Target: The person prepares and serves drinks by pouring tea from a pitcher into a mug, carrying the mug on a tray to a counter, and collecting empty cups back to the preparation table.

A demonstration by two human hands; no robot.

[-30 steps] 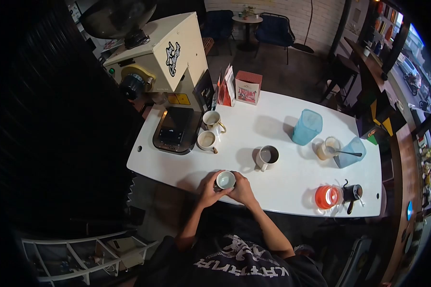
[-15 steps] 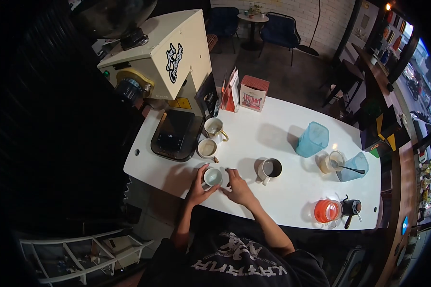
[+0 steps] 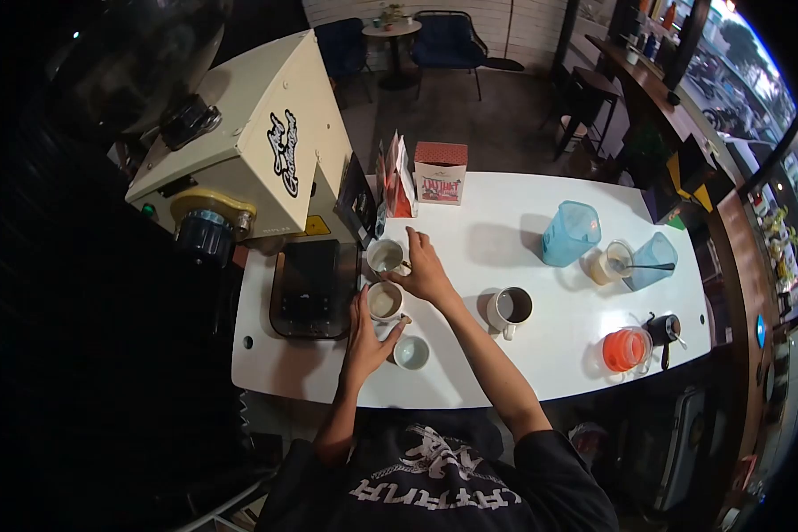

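My left hand [image 3: 367, 344] is closed round the near side of a pale cup [image 3: 384, 302], fingers along its left side and thumb by its right. The inside of this cup looks beige. My right hand [image 3: 426, 272] is at the right side of a white mug [image 3: 385, 258] just behind it, thumb at the front and fingers stretched apart, covering most of the handle. A small pale green cup [image 3: 411, 353] stands untouched below my left thumb. To the right stands another mug [image 3: 511, 308] with a dark inside.
A cream coffee grinder [image 3: 266, 151] stands at the left, beside a black scale [image 3: 313, 288]. Behind the cups are a box [image 3: 441, 173] and a bag [image 3: 402, 182]. At the right are a blue pitcher [image 3: 572, 235], a glass jar [image 3: 614, 263] and a red-orange container [image 3: 625, 351].
Both hands have left the small green cup and moved away from me, the left to the pale cup, the right to the mug behind it. The view has tilted and shifted.
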